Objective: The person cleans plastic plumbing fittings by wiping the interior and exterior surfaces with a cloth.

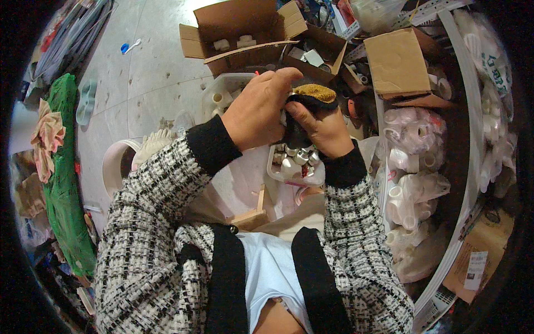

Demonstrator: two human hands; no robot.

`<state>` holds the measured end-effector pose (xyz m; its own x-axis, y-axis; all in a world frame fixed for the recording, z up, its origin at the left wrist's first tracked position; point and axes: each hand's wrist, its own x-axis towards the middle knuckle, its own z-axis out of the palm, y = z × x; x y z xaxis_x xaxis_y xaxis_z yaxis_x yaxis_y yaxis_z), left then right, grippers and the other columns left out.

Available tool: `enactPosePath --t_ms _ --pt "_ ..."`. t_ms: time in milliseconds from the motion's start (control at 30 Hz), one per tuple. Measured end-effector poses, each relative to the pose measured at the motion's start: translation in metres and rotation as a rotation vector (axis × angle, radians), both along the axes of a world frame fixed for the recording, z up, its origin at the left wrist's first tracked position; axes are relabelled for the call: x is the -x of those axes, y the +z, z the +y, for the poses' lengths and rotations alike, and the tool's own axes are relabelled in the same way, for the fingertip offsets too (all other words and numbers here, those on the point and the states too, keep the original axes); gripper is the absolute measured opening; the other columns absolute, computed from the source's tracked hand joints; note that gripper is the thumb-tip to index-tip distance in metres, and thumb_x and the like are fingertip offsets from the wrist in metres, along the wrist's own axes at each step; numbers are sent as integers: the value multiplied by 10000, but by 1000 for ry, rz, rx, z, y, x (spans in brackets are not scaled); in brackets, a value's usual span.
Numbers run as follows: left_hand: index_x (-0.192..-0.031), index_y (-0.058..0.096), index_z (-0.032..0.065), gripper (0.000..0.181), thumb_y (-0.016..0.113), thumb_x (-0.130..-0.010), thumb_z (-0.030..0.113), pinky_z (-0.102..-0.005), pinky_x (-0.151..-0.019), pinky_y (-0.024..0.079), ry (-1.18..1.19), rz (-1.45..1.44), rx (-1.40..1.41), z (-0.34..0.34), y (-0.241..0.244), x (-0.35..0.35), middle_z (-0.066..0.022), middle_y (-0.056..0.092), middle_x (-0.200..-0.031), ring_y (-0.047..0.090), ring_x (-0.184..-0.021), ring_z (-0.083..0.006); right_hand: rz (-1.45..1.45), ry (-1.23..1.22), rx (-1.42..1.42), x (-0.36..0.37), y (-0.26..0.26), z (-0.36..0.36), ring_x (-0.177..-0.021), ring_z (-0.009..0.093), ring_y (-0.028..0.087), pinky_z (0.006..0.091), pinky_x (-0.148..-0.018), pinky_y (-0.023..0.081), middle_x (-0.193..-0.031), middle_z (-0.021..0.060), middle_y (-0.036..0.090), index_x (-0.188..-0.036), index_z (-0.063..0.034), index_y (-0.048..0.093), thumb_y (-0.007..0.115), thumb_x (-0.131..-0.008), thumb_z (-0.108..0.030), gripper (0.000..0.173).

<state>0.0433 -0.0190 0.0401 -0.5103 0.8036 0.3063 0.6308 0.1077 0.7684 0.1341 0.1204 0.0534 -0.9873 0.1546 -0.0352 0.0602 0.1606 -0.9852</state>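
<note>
My left hand [260, 110] and my right hand [327, 131] meet in front of me, above a tub of fittings. Between them is a black and mustard-yellow cloth [315, 92], its yellow part folded over the right fingers. My right thumb presses against it, while the left fingers curl around its near side and are mostly hidden. A small pale edge shows between the hands; I cannot tell what it belongs to. Below, the plastic tub [295, 180] holds several white and metallic pipe fittings [294, 160]. Behind my left hand stands a translucent container [208, 100] with white fittings.
Open cardboard boxes [246, 25] stand at the back. On the right, a shelf [467, 167] carries bagged white pipe fittings [413, 200]. A white bucket [112, 167] with gloves [154, 144] and a long green wrapped bundle [62, 188] lie leftward. Wooden pieces [248, 219] are near my lap.
</note>
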Motion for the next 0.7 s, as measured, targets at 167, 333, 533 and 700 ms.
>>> enactPosePath --t_ms 167,333,533,700 --pt "-1226 285 77 818 707 -532 -12 -311 -824 425 -56 -313 -141 -5 13 -1 -109 509 -954 532 -923 -222 99 146 -131 -9 0 16 -864 195 567 303 -761 432 -933 94 599 -977 -38 566 670 -747 -234 320" --pt "-1241 270 87 841 698 -527 -33 -311 -820 433 -87 -354 -102 -9 22 -1 -113 522 -977 536 -934 -228 195 85 -278 -12 3 12 -827 236 573 329 -762 438 -893 100 604 -946 -23 578 675 -706 -220 325" --pt "-1201 323 59 760 664 -532 -55 -329 -786 442 -50 -177 -93 -2 7 -5 -146 530 -933 538 -906 -277 25 -80 39 -8 5 -7 -771 193 562 297 -721 438 -819 71 601 -889 -19 586 656 -770 -277 292" --pt "-1205 299 63 785 685 -526 -15 -329 -778 445 -61 -320 -201 -7 11 -4 -157 554 -904 557 -861 -296 264 130 -175 -10 -4 11 -757 211 561 317 -726 440 -804 76 592 -902 -28 576 648 -717 -185 253"
